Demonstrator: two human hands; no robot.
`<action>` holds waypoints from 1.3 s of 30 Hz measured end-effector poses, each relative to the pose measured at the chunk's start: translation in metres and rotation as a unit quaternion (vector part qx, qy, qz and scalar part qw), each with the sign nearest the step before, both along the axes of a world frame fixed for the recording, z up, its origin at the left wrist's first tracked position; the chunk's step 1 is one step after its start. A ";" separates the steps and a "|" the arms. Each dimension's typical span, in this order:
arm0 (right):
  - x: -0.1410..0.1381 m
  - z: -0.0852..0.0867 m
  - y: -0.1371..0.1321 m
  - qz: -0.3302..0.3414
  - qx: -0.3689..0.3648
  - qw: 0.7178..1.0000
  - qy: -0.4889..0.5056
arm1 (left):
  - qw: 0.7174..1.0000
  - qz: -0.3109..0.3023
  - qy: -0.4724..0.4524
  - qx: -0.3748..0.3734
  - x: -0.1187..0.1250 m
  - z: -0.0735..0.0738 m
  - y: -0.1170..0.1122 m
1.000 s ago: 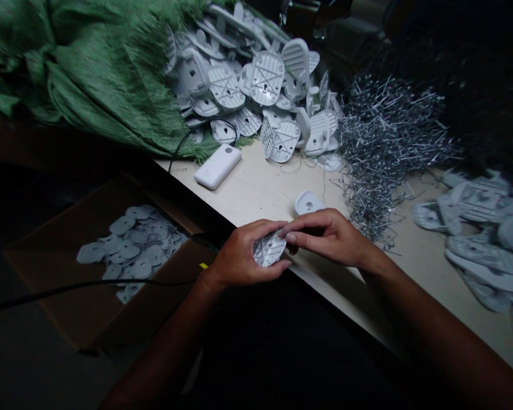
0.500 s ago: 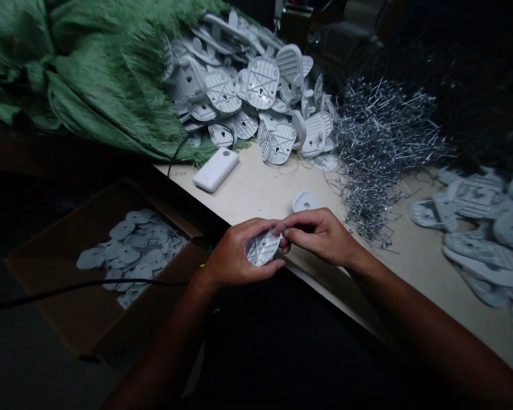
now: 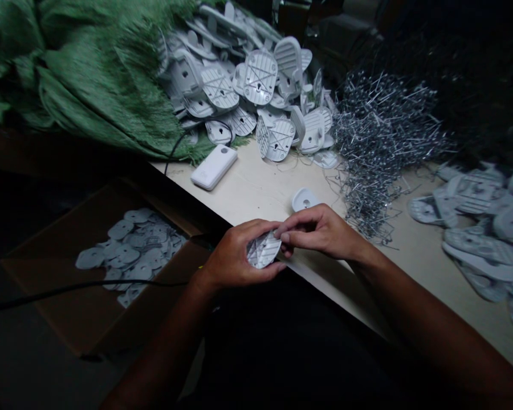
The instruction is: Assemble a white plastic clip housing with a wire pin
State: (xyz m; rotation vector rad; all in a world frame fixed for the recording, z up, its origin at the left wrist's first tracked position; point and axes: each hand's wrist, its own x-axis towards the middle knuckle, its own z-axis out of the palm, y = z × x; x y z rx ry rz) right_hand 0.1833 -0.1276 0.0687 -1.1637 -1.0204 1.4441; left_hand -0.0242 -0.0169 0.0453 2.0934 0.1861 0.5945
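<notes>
A white ribbed plastic part [image 3: 264,251] sits in my left hand [image 3: 233,256], its thumb and fingers wrapped around the edges, ribbed side up. My right hand [image 3: 320,233] is closed in a pinch at the part's right edge. Whatever lies between those fingertips is too small or hidden to make out. Just behind my right hand, a single white plastic piece [image 3: 304,199] with a hole lies on the table [image 3: 260,188]. Both hands are over the table's front edge.
A pile of white plastic parts [image 3: 260,77] spills from a green woven sack [image 3: 94,85]. Right of it are heaped thin metal pins [image 3: 380,131], then more white parts [image 3: 483,228]. A white power bank [image 3: 214,167] has a cable. Below left, a cardboard box [image 3: 51,273] contains flat white pieces.
My right fingertips have shifted slightly at the part's edge, and the part has tilted a little in my left hand. The view has moved slightly.
</notes>
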 end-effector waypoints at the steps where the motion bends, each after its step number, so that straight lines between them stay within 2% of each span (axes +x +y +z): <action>1: -0.001 0.000 0.000 -0.008 0.003 1.000 0.000 | 1.000 0.002 -0.004 0.001 0.000 0.000 0.000; 10: -0.010 0.003 0.001 -0.053 0.015 0.998 -0.009 | 1.000 0.012 -0.014 -0.016 -0.001 0.001 0.003; 19: -0.007 0.007 0.002 -0.023 -0.008 0.999 0.023 | 1.000 -0.005 0.010 -0.028 -0.002 0.007 0.004; 25: -0.009 0.003 0.002 -0.042 -0.012 0.999 0.021 | 0.999 -0.012 0.004 -0.039 -0.003 0.007 0.004; 39: -0.011 0.007 0.005 -0.034 -0.016 0.999 0.024 | 0.999 -0.013 0.012 -0.051 -0.005 0.010 0.007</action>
